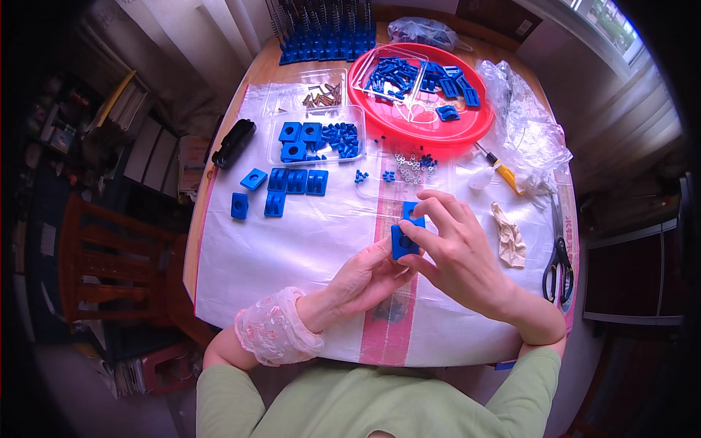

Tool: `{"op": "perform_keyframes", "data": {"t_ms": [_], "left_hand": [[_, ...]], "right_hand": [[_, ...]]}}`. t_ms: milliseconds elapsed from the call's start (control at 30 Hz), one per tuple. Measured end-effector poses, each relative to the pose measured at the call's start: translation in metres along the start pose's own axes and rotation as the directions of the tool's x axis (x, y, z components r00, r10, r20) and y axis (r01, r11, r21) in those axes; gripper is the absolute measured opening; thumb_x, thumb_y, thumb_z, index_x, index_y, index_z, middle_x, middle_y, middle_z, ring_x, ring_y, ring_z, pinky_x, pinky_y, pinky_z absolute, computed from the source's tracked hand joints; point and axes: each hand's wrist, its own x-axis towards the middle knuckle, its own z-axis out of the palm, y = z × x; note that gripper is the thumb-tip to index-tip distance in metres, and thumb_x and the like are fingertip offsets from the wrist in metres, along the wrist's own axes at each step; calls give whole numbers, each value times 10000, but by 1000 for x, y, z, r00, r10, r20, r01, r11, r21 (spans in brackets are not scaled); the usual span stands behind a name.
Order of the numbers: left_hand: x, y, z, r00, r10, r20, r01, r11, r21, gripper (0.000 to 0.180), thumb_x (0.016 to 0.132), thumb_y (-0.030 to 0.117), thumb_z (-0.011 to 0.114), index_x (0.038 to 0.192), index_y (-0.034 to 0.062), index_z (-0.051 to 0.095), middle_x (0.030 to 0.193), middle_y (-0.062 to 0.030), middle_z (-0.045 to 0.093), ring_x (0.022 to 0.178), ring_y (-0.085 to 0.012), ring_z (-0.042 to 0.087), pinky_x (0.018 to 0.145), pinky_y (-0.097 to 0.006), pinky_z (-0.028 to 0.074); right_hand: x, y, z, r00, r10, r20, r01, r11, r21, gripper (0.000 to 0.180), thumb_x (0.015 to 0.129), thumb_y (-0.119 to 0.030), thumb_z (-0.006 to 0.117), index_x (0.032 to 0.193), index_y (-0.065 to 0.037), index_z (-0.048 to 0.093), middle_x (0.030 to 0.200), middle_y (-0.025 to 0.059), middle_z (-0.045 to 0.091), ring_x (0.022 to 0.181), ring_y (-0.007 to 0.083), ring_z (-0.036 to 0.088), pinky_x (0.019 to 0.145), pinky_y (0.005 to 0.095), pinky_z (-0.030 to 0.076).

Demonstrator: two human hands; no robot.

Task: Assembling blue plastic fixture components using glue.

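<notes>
My left hand (365, 277) is closed on a small blue plastic block (399, 247) with a round hole, held up over the cloth in front of me. My right hand (464, 255) reaches in from the other side, its thumb and forefinger pinching the same block. Just beyond it, partly covered by my right fingers, a second blue piece (409, 209) shows; I cannot tell if the two are joined. Farther left, several similar blue blocks (296, 181) lie in rows, with two loose ones (239, 206) beside them.
A clear tray (274, 157) holds blue parts; brass-coloured pins (325, 96) lie behind it. Blue parts fill a red basin (467, 136). White nuts (414, 169), a yellow-handled screwdriver (507, 175), crumpled plastic (522, 124), black scissors (558, 266) and a black case (234, 143) surround the work area.
</notes>
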Motion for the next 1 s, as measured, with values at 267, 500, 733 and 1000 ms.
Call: {"op": "perform_keyframes", "data": {"t_ms": [267, 500, 733, 1000], "left_hand": [[-1, 2, 8, 1000, -8, -25, 8, 1000, -24, 336, 1015, 294, 542, 1289, 100, 517, 1143, -7, 594, 1017, -103, 547, 983, -331, 419], [-2, 2, 9, 999, -7, -45, 6, 1000, -24, 317, 1006, 302, 558, 1246, 96, 533, 1127, -11, 595, 1007, -103, 551, 988, -333, 422], [-1, 2, 4, 1000, -11, -14, 10, 1000, -17, 323, 1010, 282, 545, 1269, 90, 513, 1176, -31, 574, 1059, -129, 542, 1018, -362, 413], [0, 1, -1, 1000, -4, 6, 4, 1000, -29, 332, 1015, 269, 533, 1294, 93, 498, 1224, -42, 562, 1113, -140, 534, 1033, -369, 408]], "right_hand": [[0, 1, 0, 1000, 3, 9, -3, 1000, 11, 411, 676, -170, 788, 1021, -6, 636, 1084, 164, 557, 1199, 337, 495, 987, 446, 413], [0, 2, 1, 1000, 14, 21, -14, 1000, 14, 424, 676, -155, 810, 1048, -41, 643, 1103, 135, 562, 1208, 335, 499, 962, 460, 431], [1, 1, 0, 1000, -12, 14, 11, 1000, 6, 407, 670, -167, 788, 1014, -16, 630, 1076, 161, 552, 1186, 334, 496, 966, 442, 416], [0, 1, 2, 999, 30, 43, -32, 999, 42, 433, 674, -165, 794, 1044, -13, 629, 1064, 151, 549, 1154, 324, 507, 950, 441, 418]]}}
